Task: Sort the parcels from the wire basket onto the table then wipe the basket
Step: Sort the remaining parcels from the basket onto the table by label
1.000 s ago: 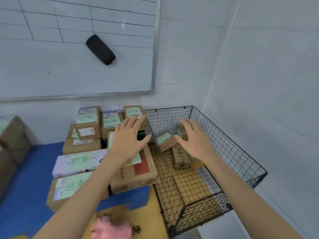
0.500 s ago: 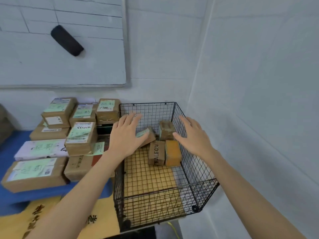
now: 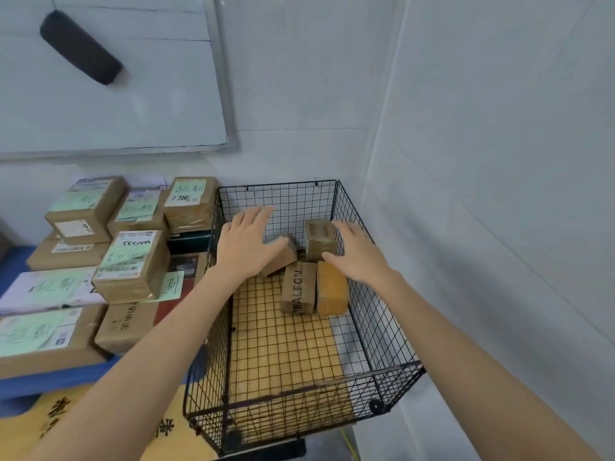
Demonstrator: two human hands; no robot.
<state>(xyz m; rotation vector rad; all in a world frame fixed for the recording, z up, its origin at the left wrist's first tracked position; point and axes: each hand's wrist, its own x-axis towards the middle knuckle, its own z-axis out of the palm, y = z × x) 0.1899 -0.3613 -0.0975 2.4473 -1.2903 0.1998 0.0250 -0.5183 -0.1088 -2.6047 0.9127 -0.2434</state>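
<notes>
Four parcels lie in the far end of the wire basket (image 3: 293, 201), which stands just right of the blue worktop (image 3: 50, 377), in the corner of the room. The HALEON parcel (image 3: 299, 287) and the orange parcel (image 3: 331, 289) lie flat and touching side by side, with their long axes running away from the viewer. Behind them, one tilted parcel (image 3: 281, 262) leans with its high end to the right, and one square parcel (image 3: 319, 239) stands in the far right corner.

The left hand (image 3: 248, 247) is spread flat with straight fingers over the tilted parcel; I cannot tell if it touches. The right hand (image 3: 357, 254), also flat and holding nothing, is over the orange and square parcels.

On the worktop at least eight sorted parcels (image 3: 133, 264) are stacked. On the wall hangs one whiteboard (image 3: 133, 104) with one black eraser (image 3: 80, 48).
</notes>
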